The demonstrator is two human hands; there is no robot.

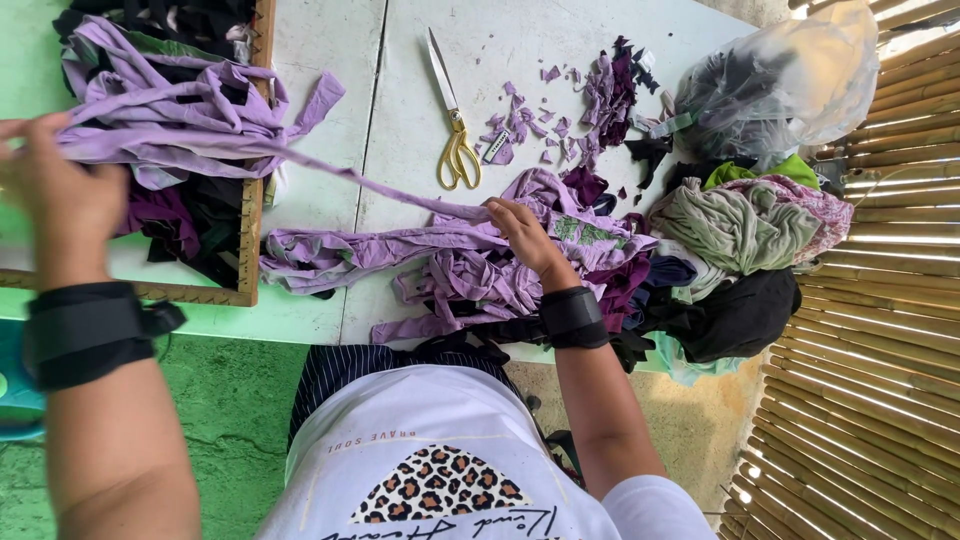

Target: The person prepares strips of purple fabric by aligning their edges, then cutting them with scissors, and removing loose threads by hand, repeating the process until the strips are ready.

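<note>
Fig.: head view, near to far. Bottom centre: the person's white printed shirt [440,460] and striped dark cloth at the lap.

L. hand [62,195], left edge of frame, wrist in a black strap; blurred, fingers seem closed round one end of a long purple fabric strip [350,180], lifted off the table [330,120] so the strip runs taut and straight.

R. hand [525,235], centre, also strapped; fingers curled and pinching the strip's other end where it leaves the purple strip heap [450,265], palm pressing the heap so only one length pulls free.

Wooden frame [250,150], upper left, holds bundled purple and black strips, kept apart from the loose heap.

Mixed garment pile [740,230] (green, pink-patterned, black) sits at right, within reach of the r. hand.

Farther: gold-handled scissors [455,130], blades shut, laid flat upper centre beside small purple offcuts [560,110]. Clear plastic bag [790,80] of dark cloth, upper right, against a bamboo screen [880,320].
</note>
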